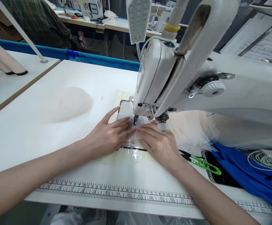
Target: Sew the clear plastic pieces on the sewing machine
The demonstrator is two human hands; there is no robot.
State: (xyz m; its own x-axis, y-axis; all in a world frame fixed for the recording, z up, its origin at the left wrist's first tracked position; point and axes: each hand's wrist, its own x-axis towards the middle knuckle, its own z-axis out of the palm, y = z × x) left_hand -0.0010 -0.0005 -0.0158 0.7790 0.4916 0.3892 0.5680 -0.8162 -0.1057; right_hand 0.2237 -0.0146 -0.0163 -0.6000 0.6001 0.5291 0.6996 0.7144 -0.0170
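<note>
When steering sheer whitish fabric [134,136] past the dark metal presser foot [135,120], mid-frame, with left hand [112,133] spread and right hand [158,140] pressed together (pinch hidden), best guide lightly, fingertips clear.

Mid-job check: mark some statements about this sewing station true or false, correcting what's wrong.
1. The left fingers and right fingers lie on opposite sides of the presser foot. True.
2. The green-handled snips lie left of the presser foot. False: those snips lie right of it.
3. A printed ruler runs along the near edge of the table. True.
4. The coiled cable lies at the picture's left edge. False: that cable lies at the right.
</note>
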